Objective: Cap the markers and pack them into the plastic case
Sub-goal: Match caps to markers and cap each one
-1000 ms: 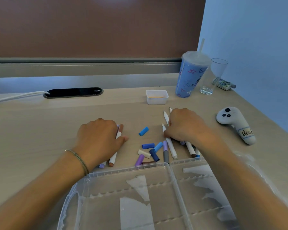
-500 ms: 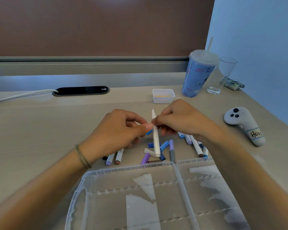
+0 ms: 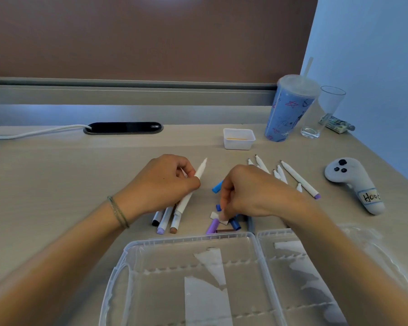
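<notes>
Nearest the viewer, the clear plastic case (image 3: 189, 278) lies open on the worktop (image 3: 57, 175), its two halves side by side and its ribbed compartments holding no markers. Just beyond the case's far rim lies a cluster of loose caps (image 3: 224, 222): a purple one, a dark blue one, a dark red one against the rim, and a white cap (image 3: 223, 221). The right hand (image 3: 247, 194) reaches down into this cluster, fingers curled, thumb and fingertips pinching the white cap; a light blue cap (image 3: 217, 187) lies just beyond its knuckles. To the left, three capped markers (image 3: 166, 220) lie side by side on the worktop, their ends black, lilac and brown, partly under the left hand (image 3: 161, 187). The left hand is closed around a white uncapped marker (image 3: 193, 184), which runs obliquely through the fist, tip pointing away and to the right, tail touching the capped markers below. Beyond the right hand, several uncapped markers (image 3: 292, 176) lie fanned out, tips pointing away. Farther right rests a white controller (image 3: 353, 182) with a handwritten label. At the far edge stand a small white tray (image 3: 238, 138), a blue lidded tumbler (image 3: 289, 109) with a straw, and a clear glass (image 3: 323, 114); a black cable port (image 3: 123, 127) is set into the worktop at left.
</notes>
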Available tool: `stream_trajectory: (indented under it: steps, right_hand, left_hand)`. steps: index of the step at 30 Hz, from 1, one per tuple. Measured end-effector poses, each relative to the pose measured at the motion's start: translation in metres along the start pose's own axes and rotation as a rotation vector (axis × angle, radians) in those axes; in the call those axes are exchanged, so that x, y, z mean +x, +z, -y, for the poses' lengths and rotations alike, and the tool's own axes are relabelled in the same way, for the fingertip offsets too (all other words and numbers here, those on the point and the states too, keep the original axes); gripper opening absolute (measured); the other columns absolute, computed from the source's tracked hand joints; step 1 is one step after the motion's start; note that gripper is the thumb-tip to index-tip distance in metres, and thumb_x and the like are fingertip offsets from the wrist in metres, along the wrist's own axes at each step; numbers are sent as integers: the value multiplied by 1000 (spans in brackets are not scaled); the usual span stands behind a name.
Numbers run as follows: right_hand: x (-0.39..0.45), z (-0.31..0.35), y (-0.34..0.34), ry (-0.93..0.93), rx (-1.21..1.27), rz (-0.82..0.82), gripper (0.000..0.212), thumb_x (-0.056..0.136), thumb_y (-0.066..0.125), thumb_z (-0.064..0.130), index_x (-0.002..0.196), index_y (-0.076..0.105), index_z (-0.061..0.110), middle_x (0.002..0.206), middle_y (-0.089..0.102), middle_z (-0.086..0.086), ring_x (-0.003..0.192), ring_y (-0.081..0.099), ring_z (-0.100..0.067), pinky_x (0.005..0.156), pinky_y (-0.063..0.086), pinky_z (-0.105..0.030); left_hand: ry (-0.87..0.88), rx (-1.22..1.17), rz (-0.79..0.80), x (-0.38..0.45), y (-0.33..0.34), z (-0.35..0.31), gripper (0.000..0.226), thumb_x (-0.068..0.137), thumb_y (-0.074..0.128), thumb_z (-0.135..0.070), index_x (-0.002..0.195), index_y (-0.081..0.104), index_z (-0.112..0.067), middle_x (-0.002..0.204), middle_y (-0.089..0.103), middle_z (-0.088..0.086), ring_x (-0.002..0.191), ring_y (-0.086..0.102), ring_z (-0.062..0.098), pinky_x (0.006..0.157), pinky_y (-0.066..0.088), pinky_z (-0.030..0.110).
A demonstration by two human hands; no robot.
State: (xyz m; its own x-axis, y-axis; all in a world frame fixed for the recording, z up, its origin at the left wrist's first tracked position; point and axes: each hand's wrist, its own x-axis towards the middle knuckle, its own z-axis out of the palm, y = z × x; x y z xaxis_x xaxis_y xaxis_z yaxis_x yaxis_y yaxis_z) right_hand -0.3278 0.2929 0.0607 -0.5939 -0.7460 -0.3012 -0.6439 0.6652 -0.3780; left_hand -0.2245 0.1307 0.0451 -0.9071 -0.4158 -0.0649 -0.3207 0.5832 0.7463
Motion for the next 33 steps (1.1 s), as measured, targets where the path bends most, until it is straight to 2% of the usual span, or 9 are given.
stream_trajectory:
  steps: [5,9,11,14,16,19,23,28,33]
  right_hand:
    - [-3,5,4,-13,-163,-57,24,70,88,38,69,72,20,75,70,0,77,67,-19,71,58,-35]
    - [-9,15,8,-131,-402,-109,20,80,75,32,73,60,21,74,53,-1,81,61,-26,65,45,-31]
    - [-9,18,9,-188,-411,-93,17,84,71,32,80,64,17,77,55,-2,84,61,-26,67,45,-32]
    - [-7,10,-3,-160,-237,-65,15,84,71,33,79,69,19,77,66,1,80,62,-19,68,50,-31]
    - [-5,-2,-16,-116,-47,-80,11,84,73,28,76,69,21,74,71,5,76,67,-14,70,53,-29]
    - [-5,-20,-29,-99,305,-94,6,83,77,15,80,73,18,72,77,2,74,74,-11,80,58,-30]
    - [2,-35,-28,-106,605,-259,11,86,75,6,81,79,15,75,77,-4,74,72,-15,77,59,-25]
    - [10,-41,-24,-64,817,-344,10,93,70,12,92,80,15,84,79,-6,79,73,-13,80,61,-27]
    - [12,-38,-22,-102,841,-331,12,94,69,11,95,80,15,86,79,-5,81,73,-12,74,58,-21]
  left_hand:
    - [-7,17,5,0,-1,-1,5,88,67,-26,91,70,-23,67,67,1,63,65,16,71,61,40]
    - [-10,19,8,-1,-1,-1,6,89,66,-27,88,70,-23,67,66,2,62,63,17,70,59,39]
    - [0,9,8,-1,-2,-1,12,91,64,-31,84,70,-23,69,68,4,61,63,16,68,57,38]
    - [4,23,13,-2,-4,-4,21,95,60,-37,84,70,-23,76,73,4,69,70,19,73,58,38]
    - [-14,-33,33,-3,-6,-7,21,97,58,-34,88,70,-19,79,74,7,67,72,20,69,61,37]
    - [-26,-90,75,-6,-6,-10,19,100,56,-30,94,69,-17,74,76,3,59,70,8,58,54,24]
    - [35,-64,58,-9,-3,-14,17,99,57,-32,94,69,-22,71,76,-5,57,65,-2,64,48,20]
    - [58,-67,59,-11,-2,-16,13,97,60,-33,97,70,-24,72,75,-5,57,66,-1,66,49,20]
    - [60,-76,64,-10,-1,-18,12,97,62,-33,96,71,-25,72,75,-4,59,67,-1,68,50,20]
